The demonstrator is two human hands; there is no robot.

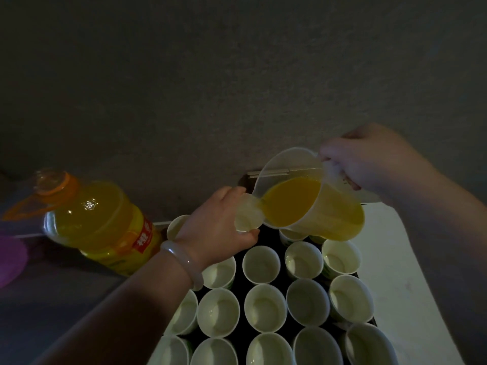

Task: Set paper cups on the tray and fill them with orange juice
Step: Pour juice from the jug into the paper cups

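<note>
Over a dark tray [270, 234] packed with empty paper cups [261, 264], the right hand [369, 159] grips a juice pitcher [332, 212] by its handle, tipped left toward the far cup [247, 214], which the left hand's [218, 225] curled fingers hold at its lip.

The jug [320, 209] covers most of the back-row cups [291, 237], so contents can't be told. Left hand [218, 227] hides the held cup [246, 217] apart from its rim. Front cups [268, 350] are cut off at the bottom edge. Purple thing [10, 259] is cut by the left edge and unclear. Jug handle is lost inside the right hand [369, 159].
</note>
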